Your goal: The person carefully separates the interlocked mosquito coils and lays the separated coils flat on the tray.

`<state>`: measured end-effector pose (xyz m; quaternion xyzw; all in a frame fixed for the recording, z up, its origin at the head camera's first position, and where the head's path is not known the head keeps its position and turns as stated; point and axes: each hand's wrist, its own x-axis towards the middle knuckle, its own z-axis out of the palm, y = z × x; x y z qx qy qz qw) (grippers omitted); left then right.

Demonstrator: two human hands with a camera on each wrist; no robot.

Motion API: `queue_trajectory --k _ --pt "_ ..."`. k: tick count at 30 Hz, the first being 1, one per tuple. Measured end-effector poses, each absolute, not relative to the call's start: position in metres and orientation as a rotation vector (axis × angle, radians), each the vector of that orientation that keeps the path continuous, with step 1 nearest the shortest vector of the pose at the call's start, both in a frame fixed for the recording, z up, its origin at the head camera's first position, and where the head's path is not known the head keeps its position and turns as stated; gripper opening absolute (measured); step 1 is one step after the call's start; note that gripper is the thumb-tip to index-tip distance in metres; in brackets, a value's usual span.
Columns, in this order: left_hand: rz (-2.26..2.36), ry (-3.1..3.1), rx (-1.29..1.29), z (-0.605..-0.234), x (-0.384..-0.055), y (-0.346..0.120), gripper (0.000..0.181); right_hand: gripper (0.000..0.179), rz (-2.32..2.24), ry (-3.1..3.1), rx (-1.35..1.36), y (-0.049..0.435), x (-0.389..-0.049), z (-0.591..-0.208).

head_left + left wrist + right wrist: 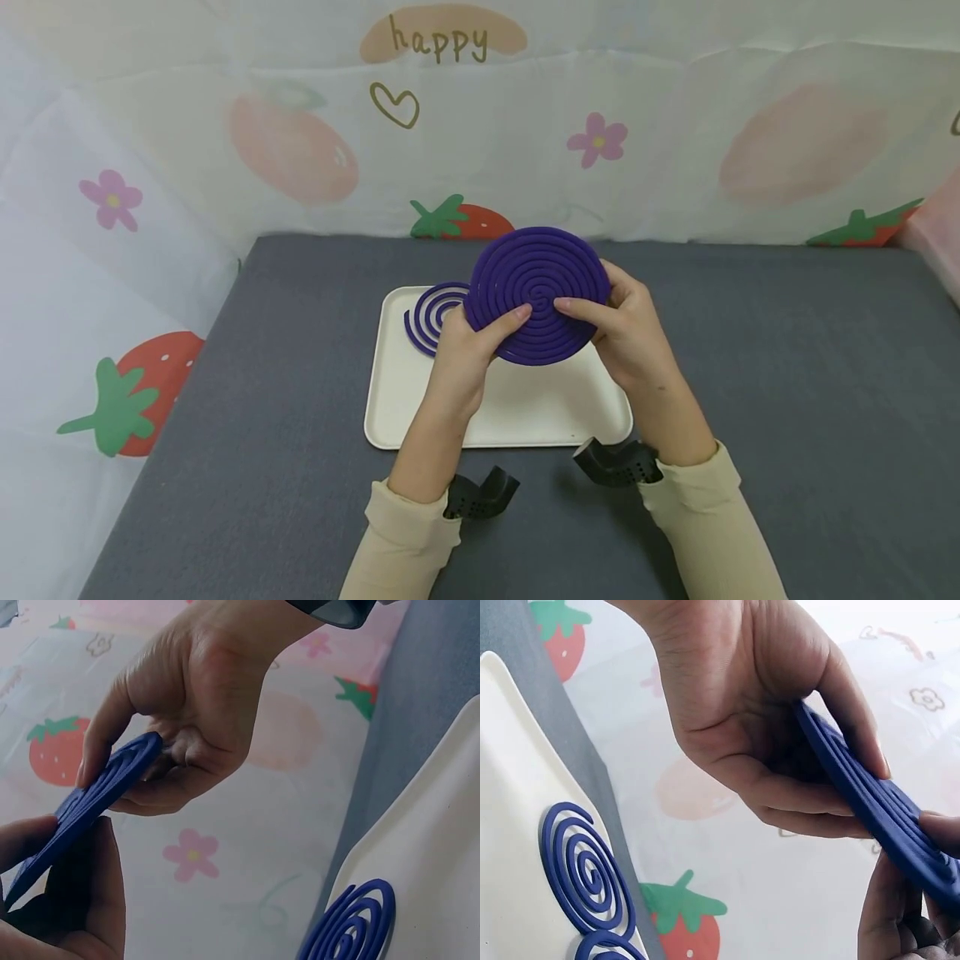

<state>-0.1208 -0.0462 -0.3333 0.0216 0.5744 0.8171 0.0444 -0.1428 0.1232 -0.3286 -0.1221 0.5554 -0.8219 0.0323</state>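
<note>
Both hands hold up a round, tightly wound purple-blue mosquito coil disc (pixel 540 258) over the tray. My left hand (pixel 461 358) grips its left edge, thumb on the face near the centre and fingers behind. On the right edge my right hand (pixel 628 329) grips likewise, its thumb tip close to the other one. In the right wrist view the disc is tilted and looks thick at its rim. A loosened single coil (pixel 547 859) with gaps between its turns lies on the white tray (pixel 525 425), and a second coil (pixel 604 937) overlaps its lower end there.
The tray sits on a grey cloth-covered table (pixel 787 400). Behind and to the left hangs a white curtain (pixel 675 100) printed with strawberries and flowers. Black camera mounts (pixel 480 493) are strapped at both wrists.
</note>
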Motion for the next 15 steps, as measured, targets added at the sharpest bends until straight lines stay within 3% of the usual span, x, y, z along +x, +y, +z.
queue_trajectory --k 15 --pt "2.468 1.751 0.075 -0.3348 -0.1214 -0.0463 0.036 0.034 -2.507 1.768 -0.318 0.1231 -0.1433 -0.3304"
